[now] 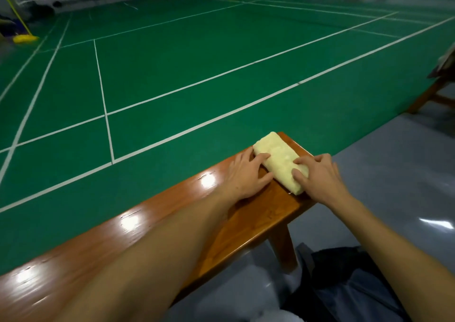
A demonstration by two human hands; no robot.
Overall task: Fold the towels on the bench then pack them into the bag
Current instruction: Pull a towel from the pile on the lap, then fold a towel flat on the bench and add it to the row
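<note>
Pale yellow towel (278, 160), folded into a thick narrow bundle, lies diagonally at end of glossy wooden bench (152, 225).

No readable text or labels, as far as visible.

Folded towel (279, 161) lying on the far end of the bench (138, 228); left hand (243, 174) beside it on the left, right hand (317, 176) on its near right end. Court floor (197, 75) beyond; a dark bag (349, 279) below the bench, at right
</note>
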